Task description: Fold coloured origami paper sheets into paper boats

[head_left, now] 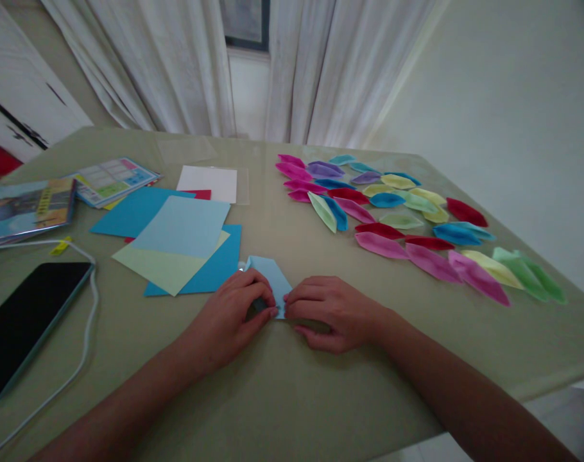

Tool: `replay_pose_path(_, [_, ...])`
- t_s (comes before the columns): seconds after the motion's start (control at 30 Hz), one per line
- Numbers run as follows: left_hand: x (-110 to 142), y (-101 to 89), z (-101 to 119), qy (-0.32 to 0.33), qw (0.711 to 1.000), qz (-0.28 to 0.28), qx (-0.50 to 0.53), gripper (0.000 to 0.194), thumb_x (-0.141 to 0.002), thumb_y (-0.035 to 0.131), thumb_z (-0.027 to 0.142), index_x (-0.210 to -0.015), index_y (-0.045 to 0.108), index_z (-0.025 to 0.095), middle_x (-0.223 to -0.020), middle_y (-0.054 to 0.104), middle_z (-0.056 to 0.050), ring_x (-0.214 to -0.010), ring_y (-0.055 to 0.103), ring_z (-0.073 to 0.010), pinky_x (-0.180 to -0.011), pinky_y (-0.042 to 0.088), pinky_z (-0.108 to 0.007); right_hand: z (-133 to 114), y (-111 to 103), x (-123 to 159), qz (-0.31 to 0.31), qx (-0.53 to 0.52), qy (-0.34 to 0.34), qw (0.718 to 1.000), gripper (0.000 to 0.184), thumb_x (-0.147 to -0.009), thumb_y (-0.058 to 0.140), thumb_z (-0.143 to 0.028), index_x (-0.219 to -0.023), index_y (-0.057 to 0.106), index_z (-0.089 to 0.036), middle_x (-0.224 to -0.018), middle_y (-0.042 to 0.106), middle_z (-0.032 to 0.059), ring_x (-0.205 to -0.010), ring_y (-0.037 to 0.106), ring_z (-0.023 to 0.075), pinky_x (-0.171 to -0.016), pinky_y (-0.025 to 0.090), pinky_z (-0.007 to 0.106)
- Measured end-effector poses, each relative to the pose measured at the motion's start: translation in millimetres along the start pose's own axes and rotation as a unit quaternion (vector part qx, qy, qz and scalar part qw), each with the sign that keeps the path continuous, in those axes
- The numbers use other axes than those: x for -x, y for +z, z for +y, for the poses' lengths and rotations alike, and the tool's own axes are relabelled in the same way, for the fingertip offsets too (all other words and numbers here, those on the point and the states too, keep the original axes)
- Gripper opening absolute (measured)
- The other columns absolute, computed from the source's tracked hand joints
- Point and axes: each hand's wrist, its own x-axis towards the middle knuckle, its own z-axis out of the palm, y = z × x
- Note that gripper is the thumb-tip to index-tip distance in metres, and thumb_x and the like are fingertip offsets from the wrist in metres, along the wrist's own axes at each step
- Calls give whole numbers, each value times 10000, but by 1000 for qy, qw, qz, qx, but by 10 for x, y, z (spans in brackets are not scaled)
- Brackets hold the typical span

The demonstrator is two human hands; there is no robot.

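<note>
A small folded sheet of light blue origami paper [269,274] lies on the table in front of me, its top corners angled by folds. My left hand [246,301] is closed at its lower left edge, thumb and forefinger pinching it. From the other side, my right hand [333,312] has its fingers drawn together, with the fingertips on the paper's right edge. Both hands hide part of the sheet. To the left, loose square sheets overlap: a light blue sheet [181,224], a pale green sheet [176,266] and darker blue sheets [128,215].
Many folded paper pieces [388,200] in several colours spread over the right of the table [292,398]. At left are a phone [29,324], a white cable [92,308], a booklet [29,208] and a printed packet [113,179]. A white sheet [210,184] lies behind.
</note>
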Motion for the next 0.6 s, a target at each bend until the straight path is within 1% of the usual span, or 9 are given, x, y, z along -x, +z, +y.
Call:
replay_pose_path(0.1, [-4, -8, -3, -1, 1000, 4, 2, 35, -990, 615, 206, -970, 641, 220, -1044, 643, -48, -1023, 587, -254, -907, 463, -408, -11, -7, -2, -19, 32, -17, 999, 233, -1012, 573, -257, -1163, 721, -161, -1124, 757, 112, -1028, 692, 234, -945, 547, 387])
replay_pose_path(0.27, [7, 25, -17, -7, 1000, 7, -10, 22, -1005, 608, 216, -1013, 628, 219, -1064, 634, -48, -1037, 581, -258, -908, 462, -403, -51, -20, -2, -38, 73, -22, 996, 218, -1016, 600, -299, -1115, 746, -171, -1093, 735, 106, -1013, 681, 231, -920, 543, 383])
replay_pose_path(0.4, [27, -9, -12, 16, 1000, 17, -13, 120, -1028, 528, 162, -1025, 626, 232, -1061, 636, -34, -1027, 596, -234, -906, 469, -374, -77, -14, -6, -46, 92, -17, 995, 212, -1020, 616, -319, -1081, 748, -165, -1079, 728, 104, -1020, 682, 229, -903, 540, 376])
replay_pose_path(0.47, [32, -78, -34, 21, 998, 53, -13, 129, -1026, 514, 162, -1043, 619, 234, -1044, 633, -30, -982, 607, -217, -873, 482, -352, -76, -1, -8, -37, 85, -21, 995, 200, -1026, 610, -310, -1042, 747, -165, -1081, 734, 100, -1010, 684, 218, -904, 541, 367])
replay_pose_path(0.5, [32, -120, -58, 18, 996, 83, -19, 111, -1017, 525, 171, -1048, 614, 231, -1033, 631, -31, -961, 610, -214, -854, 488, -346, -71, 5, -7, -30, 80, -23, 996, 197, -1030, 606, -306, -1012, 744, -168, -1078, 739, 98, -1002, 686, 212, -906, 541, 363])
replay_pose_path(0.57, [25, -204, -132, 4, 987, 148, -59, 100, -996, 535, 176, -1051, 605, 220, -1031, 630, -43, -955, 612, -226, -846, 495, -357, -56, 10, -1, -16, 71, -24, 997, 212, -1039, 594, -300, -936, 734, -178, -1056, 752, 92, -980, 691, 202, -905, 542, 354])
replay_pose_path(0.6, [19, -238, -179, -4, 981, 169, -93, 114, -991, 520, 165, -1050, 605, 213, -1039, 638, -54, -983, 614, -241, -874, 492, -378, -45, 8, 4, -9, 68, -22, 997, 231, -1044, 587, -299, -899, 725, -184, -1033, 757, 90, -964, 693, 198, -898, 542, 350])
